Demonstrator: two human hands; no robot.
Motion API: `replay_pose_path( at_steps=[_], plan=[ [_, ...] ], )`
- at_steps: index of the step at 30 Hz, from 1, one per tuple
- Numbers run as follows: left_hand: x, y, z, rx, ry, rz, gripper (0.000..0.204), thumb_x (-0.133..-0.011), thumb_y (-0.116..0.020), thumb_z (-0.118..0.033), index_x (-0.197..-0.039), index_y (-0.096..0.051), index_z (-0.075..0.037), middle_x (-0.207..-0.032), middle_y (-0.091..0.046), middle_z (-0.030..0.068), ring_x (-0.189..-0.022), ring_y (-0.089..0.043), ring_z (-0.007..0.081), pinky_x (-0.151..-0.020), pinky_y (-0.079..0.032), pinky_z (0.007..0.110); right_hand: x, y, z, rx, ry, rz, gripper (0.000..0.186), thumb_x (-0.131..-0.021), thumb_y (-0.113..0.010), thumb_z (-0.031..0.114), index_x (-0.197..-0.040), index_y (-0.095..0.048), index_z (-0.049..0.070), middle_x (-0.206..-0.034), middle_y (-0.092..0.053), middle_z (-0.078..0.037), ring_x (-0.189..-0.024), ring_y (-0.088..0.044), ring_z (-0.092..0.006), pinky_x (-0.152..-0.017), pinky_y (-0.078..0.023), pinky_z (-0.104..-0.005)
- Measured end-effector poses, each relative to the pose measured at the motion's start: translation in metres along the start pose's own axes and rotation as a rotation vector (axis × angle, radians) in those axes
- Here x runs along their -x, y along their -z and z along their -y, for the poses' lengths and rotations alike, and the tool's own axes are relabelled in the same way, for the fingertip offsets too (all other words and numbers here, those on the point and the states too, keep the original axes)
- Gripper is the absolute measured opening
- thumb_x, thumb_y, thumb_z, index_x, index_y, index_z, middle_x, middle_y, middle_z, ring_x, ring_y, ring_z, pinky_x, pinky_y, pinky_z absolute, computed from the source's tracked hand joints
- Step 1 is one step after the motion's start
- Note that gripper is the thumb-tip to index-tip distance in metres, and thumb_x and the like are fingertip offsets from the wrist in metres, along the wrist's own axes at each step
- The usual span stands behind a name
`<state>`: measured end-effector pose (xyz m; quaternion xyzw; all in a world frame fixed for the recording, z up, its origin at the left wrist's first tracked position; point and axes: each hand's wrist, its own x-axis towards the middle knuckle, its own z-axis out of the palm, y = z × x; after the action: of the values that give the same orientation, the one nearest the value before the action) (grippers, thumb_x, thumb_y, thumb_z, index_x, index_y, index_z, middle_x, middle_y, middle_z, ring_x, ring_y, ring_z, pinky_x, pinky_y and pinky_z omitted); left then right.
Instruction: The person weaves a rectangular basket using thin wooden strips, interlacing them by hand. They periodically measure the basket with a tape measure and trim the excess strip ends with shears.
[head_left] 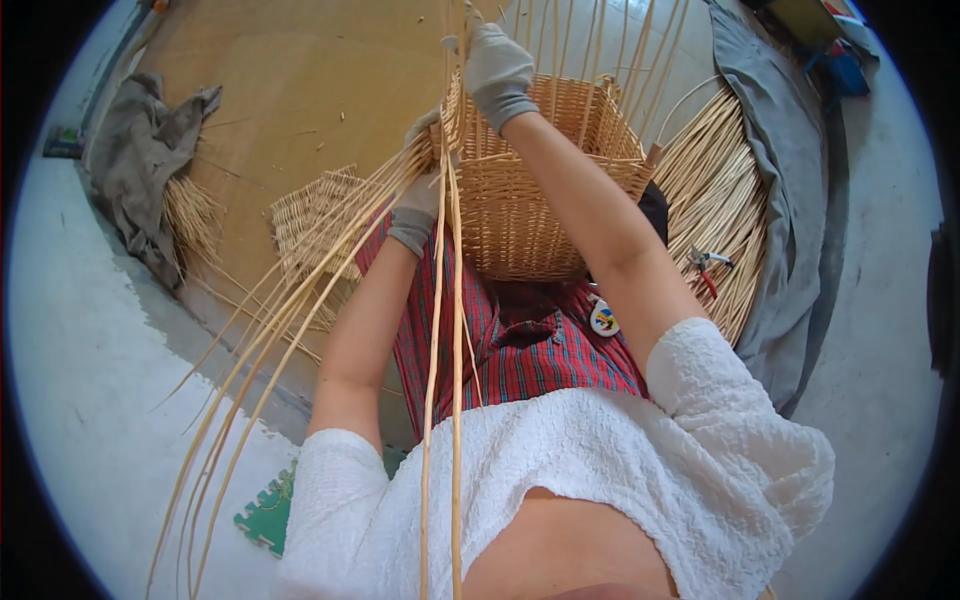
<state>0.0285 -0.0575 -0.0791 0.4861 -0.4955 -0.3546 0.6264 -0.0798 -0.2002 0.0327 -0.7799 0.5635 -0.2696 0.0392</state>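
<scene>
A square wicker basket (520, 215) with tall upright stakes (570, 45) around its rim rests at my lap. My right hand (498, 72), in a pale glove with a grey cuff, is closed on willow rods above the basket's left side; its fingertips are partly hidden. At the near left corner, my left hand (418, 195), gloved the same way, is wrapped around a bunch of willow rods (320, 270) against the woven edge. Those rods cover much of its fingers. Their long ends fan down to the left, and two long rods (457, 400) hang straight down in front of me.
A flat woven panel (312, 215) lies on the board (270, 80) to the left, near a grey cloth (145, 150) over more rods. On the right, red-handled pruning shears (708, 268) lie on a large bundle of willow rods (725, 180), edged by a grey cloth (790, 220).
</scene>
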Motion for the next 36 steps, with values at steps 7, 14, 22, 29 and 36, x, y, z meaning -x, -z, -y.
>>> replay_pose_path(
  at_steps=[7,14,22,29,36],
  plan=[
    [0.000,0.002,0.019,0.016,-0.067,0.005,0.069,-0.089,-0.077,0.000,-0.150,-0.047,-0.008,-0.137,-0.059,0.0057,-0.121,-0.061,0.0181,-0.104,-0.055,0.030,0.021,0.001,-0.022,0.132,-0.072,0.113,0.050,-0.102,-0.059,0.044,-0.127,-0.056,0.001,-0.112,-0.067,-0.017,-0.089,-0.075,-0.0316,-0.073,-0.059,-0.0423],
    [0.022,-0.003,-0.010,0.563,0.252,-0.037,0.058,-0.096,-0.070,-0.004,-0.150,-0.049,-0.006,-0.138,-0.060,0.0122,-0.122,-0.062,0.0207,-0.101,-0.058,0.033,0.189,0.062,-0.086,-1.301,-0.227,-0.118,0.023,-0.113,-0.046,0.020,-0.129,-0.054,0.004,-0.098,-0.067,-0.009,-0.081,-0.070,-0.0194,-0.085,-0.060,-0.0383],
    [0.105,-0.057,-0.053,-0.391,-0.063,-0.186,0.031,-0.100,-0.064,-0.004,-0.131,-0.061,-0.005,-0.122,-0.067,0.0125,-0.105,-0.066,0.0214,-0.094,-0.055,0.034,0.187,0.067,-0.126,-1.405,-0.601,-0.076,0.018,-0.112,-0.049,0.020,-0.128,-0.052,0.012,-0.105,-0.074,-0.015,-0.096,-0.075,-0.0267,-0.062,-0.055,-0.0288],
    [0.000,-0.081,-0.078,-0.336,0.619,0.399,0.035,-0.106,-0.060,-0.022,-0.135,-0.055,-0.003,-0.113,-0.072,0.0163,-0.066,-0.074,0.0233,-0.063,-0.061,0.036,0.201,0.066,-0.132,-1.582,-0.730,-0.286,0.023,-0.111,-0.052,0.017,-0.132,-0.046,0.012,-0.108,-0.073,-0.014,-0.098,-0.075,-0.0266,-0.056,-0.052,-0.0280],
    [0.006,-0.096,-0.077,-0.228,0.563,0.274,0.029,-0.107,-0.060,-0.030,-0.109,-0.065,-0.002,-0.095,-0.073,0.0080,-0.058,-0.071,0.0143,-0.048,-0.057,0.031,0.057,0.069,-0.114,-0.610,0.142,-0.126,0.036,-0.097,-0.057,0.000,-0.133,-0.056,0.004,-0.115,-0.072,-0.021,-0.105,-0.073,-0.0292,-0.089,-0.057,-0.0375]
  ],
)
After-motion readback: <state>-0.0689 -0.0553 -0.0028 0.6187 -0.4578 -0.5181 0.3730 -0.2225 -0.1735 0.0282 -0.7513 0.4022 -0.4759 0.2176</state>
